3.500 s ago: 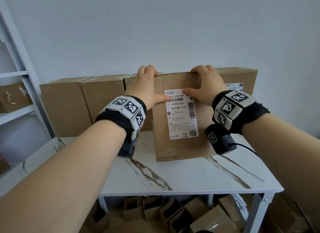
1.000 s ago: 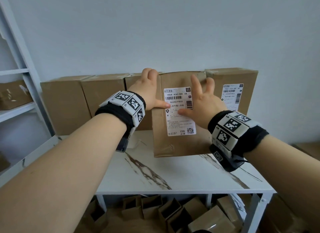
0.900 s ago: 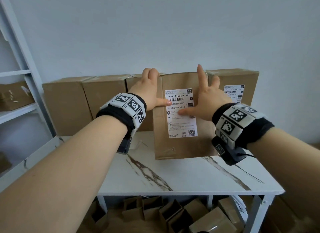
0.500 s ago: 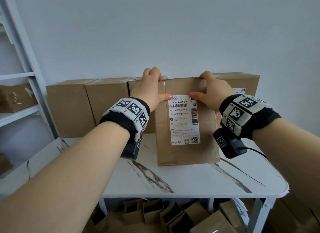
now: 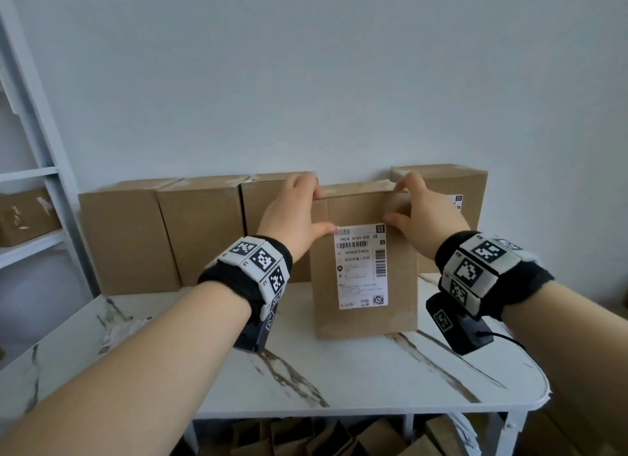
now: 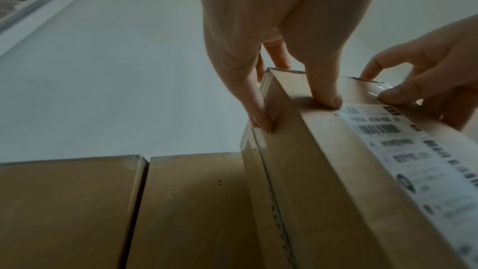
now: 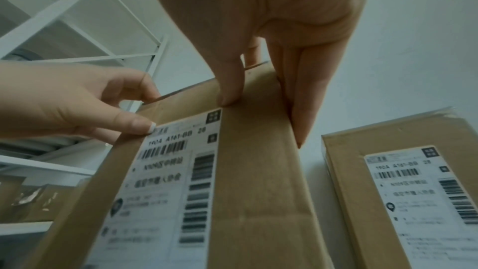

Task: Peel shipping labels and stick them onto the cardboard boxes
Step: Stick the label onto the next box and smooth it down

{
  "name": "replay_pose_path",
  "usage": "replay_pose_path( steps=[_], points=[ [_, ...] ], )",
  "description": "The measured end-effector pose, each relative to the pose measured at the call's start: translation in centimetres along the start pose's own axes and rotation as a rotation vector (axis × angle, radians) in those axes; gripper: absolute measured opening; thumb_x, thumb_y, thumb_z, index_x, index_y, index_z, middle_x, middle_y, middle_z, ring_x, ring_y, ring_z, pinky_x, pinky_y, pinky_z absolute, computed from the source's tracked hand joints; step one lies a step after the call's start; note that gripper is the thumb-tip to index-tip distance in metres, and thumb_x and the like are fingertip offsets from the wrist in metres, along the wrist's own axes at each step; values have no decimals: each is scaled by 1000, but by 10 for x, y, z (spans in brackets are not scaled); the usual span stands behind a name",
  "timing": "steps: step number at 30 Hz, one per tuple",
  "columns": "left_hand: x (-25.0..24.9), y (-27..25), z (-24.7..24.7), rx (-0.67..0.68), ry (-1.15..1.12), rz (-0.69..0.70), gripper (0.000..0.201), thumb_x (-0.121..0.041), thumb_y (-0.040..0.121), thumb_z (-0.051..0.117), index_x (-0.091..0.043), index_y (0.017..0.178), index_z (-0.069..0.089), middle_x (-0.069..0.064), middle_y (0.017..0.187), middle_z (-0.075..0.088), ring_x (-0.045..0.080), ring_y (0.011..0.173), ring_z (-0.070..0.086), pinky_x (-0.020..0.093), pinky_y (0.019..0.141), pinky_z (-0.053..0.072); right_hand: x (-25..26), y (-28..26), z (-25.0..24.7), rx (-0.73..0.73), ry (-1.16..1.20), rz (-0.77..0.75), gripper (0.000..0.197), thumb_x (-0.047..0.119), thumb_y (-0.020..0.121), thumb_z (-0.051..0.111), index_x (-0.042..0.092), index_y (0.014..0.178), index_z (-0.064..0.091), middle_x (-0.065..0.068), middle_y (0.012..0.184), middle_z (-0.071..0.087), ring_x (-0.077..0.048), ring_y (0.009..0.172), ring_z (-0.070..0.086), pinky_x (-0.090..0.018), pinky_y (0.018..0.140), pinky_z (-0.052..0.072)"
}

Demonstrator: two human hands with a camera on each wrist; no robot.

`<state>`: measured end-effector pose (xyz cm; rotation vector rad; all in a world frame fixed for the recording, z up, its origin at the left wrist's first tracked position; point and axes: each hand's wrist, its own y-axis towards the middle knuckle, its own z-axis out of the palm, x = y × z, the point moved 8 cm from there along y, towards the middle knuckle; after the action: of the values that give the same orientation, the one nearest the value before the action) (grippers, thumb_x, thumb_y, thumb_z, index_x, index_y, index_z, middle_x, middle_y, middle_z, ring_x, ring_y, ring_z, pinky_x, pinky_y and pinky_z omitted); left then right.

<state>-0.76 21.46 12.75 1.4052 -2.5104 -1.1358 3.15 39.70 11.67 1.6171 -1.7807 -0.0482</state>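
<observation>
Box (image 5: pixel 365 262) stands upright on the surface (image 5: pixel 339 370), label (image 5: pixel 362 265) facing you. Your left hand (image 5: pixel 292 218) and right hand (image 5: pixel 424 211) both grip its top corners; long axis vertical, hands equally near.

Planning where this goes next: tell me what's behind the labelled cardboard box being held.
Behind the labelled brown cardboard box stands a row of plain brown cardboard boxes along the wall; the stretch directly behind is covered.
</observation>
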Motion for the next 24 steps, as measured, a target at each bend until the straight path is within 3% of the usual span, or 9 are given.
replay_pose_path(
  steps=[7,11,19,24],
  points=[
    [0,10,25,17,-18,-14,42,-32,78,73,-17,105,45,-2,119,48,15,87,51,26,73,40,-18,9,8,-21,-28,18,37,24,88,60,15,118,39,-6,86,60,-31,85,60,-38,74,49],
    [4,22,32,34,-28,-13,42,-32,78,73,-17,106,45,-2,120,48,18,95,55,28,78,44,-22,19,12,-31,-43,17,34,25,89,59,14,115,38,-5,83,58,-31,83,60,-37,72,49],
    [5,33,42,36,-28,-4,43,-33,78,73,-16,105,45,-1,119,48,20,93,56,30,75,46,-33,33,17,-23,-32,39,32,24,90,58,13,112,37,2,72,50,-26,73,51,-33,66,42],
    [0,34,43,40,-8,9,42,-33,78,72,-15,105,44,0,117,48,22,89,57,34,76,48,-36,32,15,-15,-42,44,32,25,90,58,13,112,37,-3,77,53,-28,74,53,-35,66,44]
  ],
)
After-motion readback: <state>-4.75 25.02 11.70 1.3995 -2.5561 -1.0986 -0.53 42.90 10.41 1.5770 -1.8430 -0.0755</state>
